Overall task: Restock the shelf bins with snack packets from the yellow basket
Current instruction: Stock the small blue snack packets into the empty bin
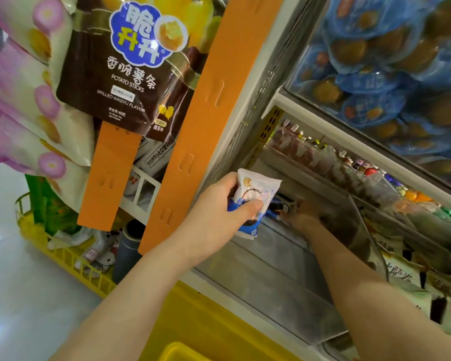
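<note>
Shelf [281,99] with clear bins [271,277], beside a pale floor [16,295]
Blue packets [375,74] fill the upper bin; a yellow basket [63,259] stands on the floor.

Two hands [219,212] [301,216], two orange strips [110,178] [206,113]

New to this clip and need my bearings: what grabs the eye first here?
The brown potato-stick bag hangs large at top left, beside an orange strip. At centre the left hand grips white-and-blue packets, while the right hand reaches into a clear bin.
</note>
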`<state>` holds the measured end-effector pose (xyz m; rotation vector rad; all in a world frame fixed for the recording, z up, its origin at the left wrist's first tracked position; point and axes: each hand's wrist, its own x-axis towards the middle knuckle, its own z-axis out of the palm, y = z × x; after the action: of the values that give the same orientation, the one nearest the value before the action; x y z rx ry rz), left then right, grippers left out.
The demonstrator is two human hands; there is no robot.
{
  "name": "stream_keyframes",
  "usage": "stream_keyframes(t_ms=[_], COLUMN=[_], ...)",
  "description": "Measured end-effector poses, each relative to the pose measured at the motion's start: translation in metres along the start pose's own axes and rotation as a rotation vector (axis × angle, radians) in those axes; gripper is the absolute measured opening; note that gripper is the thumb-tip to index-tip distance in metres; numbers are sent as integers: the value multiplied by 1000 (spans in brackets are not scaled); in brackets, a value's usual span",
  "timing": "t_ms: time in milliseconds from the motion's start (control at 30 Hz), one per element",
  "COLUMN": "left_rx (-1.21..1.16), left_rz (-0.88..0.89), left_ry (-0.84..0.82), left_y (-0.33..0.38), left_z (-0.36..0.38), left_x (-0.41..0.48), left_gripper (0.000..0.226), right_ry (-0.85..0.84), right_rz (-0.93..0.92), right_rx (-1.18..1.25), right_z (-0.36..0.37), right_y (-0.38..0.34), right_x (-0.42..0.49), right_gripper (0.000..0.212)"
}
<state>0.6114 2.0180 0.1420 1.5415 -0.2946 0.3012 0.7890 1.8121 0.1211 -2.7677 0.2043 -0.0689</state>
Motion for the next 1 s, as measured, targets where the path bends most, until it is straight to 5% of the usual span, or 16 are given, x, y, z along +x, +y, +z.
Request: stream_keyframes(t_ms=[167,400,467,600,833,933,1000], left_rx=[-22,-60,-78,-97,-121,-107,-75], left_rz=[6,19,22,32,18,20,10], left_ry=[-2,-17,-25,-37,2,4,0], left_y=[-2,-1,-1,-1,-2,1,3], left_z=[-1,-2,-3,-3,-4,-3,-2], left_x=[0,0,1,2,7,5,1], left_gripper=[26,27,27,28,28,26,25], right_ry=[-17,-13,36,35,48,156,113], right_rz=[-68,-206,-194,-83,-72,-226,-257], right_rx=[110,123,139,123,43,52,302], right_z=[-4,-20,-17,-1,-15,-29,-42], right_y=[-2,3,2,7,-9,-38,-56], right_x=[0,5,6,7,-13,-43,-74], right_gripper=[24,13,26,15,44,24,24])
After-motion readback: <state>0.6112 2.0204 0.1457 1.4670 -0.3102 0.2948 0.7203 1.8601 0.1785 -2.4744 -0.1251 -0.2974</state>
